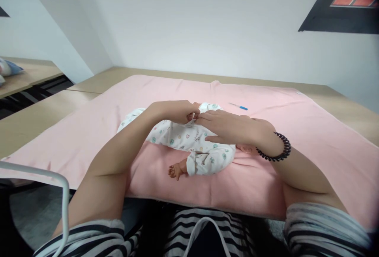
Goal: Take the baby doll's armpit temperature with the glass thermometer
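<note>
I am touching a suit (182, 136) of matt printed cloth; the doll (177, 170) is showing smooth, plastic-like skin. I am wearing a glossy, plastic-looking bracelet (287, 148). A blanket (242, 188) of matt, soft-looking cloth is covering a smooth, wood-look table (334, 102).

The one view comes from the wearer's head, facing forward and angled down (wide enough to take in both forearms (118, 146)), with the striped shirt (179, 229) at the bottom edge, the baby doll (180, 138) near at mid-frame on the pink blanket (103, 130), and the white wall (192, 24) beyond.
</note>
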Demonstrator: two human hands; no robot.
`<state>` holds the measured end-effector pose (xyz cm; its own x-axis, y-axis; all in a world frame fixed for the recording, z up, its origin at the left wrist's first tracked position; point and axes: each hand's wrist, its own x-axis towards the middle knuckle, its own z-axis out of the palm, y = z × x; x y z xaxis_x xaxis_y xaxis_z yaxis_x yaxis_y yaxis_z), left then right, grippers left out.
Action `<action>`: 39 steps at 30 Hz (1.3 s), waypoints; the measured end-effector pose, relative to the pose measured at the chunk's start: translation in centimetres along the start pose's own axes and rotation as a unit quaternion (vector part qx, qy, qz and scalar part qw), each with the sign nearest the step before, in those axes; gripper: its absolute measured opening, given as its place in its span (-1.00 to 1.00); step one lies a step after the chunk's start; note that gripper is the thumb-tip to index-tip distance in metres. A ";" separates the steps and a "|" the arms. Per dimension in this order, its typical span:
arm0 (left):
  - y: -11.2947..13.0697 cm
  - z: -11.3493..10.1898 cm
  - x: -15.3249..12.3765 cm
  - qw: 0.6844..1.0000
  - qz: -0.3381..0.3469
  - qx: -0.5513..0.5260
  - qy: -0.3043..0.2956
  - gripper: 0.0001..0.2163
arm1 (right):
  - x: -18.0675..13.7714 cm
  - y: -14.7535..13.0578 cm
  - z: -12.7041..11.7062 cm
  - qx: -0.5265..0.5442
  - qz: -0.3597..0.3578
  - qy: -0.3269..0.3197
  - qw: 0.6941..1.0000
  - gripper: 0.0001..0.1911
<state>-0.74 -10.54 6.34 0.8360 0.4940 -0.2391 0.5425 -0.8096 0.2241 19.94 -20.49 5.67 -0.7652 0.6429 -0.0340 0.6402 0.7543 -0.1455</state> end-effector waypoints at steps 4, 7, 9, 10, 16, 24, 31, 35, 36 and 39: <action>0.1 0.2 0.1 1.000 -0.006 0.014 -0.003 -0.87 | 0.4 0.4 0.5 -0.043 0.000 -0.010 0.999 -0.46; 0.3 0.0 0.0 1.000 -0.011 0.023 -0.015 -0.89 | 0.6 0.3 0.8 -0.055 0.012 -0.032 0.998 -0.49; 0.3 -0.2 0.0 1.000 -0.009 0.022 -0.019 -0.89 | 0.6 0.3 1.0 -0.065 0.019 -0.038 0.997 -0.50; 0.3 -0.3 -0.1 1.000 -0.005 0.018 -0.020 -0.90 | 0.7 0.2 1.0 -0.070 0.022 -0.038 0.997 -0.50; -0.3 -0.7 -0.2 0.999 0.024 -0.002 -0.032 -0.93 | 0.7 -0.1 0.9 -0.089 0.014 -0.027 0.996 -0.57; -1.7 -1.1 0.2 0.997 0.043 -0.045 -0.053 -0.74 | 1.0 -0.1 1.3 -0.123 0.049 -0.037 0.991 -0.50; -2.7 -1.1 0.8 0.994 0.036 -0.059 -0.084 -0.77 | 1.0 0.3 1.8 -0.114 0.048 -0.029 0.992 -0.54; -2.8 -1.1 0.9 0.993 0.026 -0.074 -0.090 -0.78 | 1.0 0.4 1.9 -0.115 0.052 -0.028 0.992 -0.58; -2.7 -1.1 0.9 0.993 0.022 -0.076 -0.091 -0.77 | 1.0 0.4 1.9 -0.119 0.052 -0.029 0.991 -0.57; -2.6 -1.0 0.9 0.993 0.018 -0.078 -0.092 -0.76 | 1.1 0.5 1.9 -0.128 0.044 -0.028 0.990 -0.56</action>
<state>-1.32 -7.65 6.49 0.8338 0.3879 -0.3929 0.5305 -0.7601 0.3752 19.31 -19.68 3.63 -0.7029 0.7054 -0.0915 0.6959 0.7086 0.1165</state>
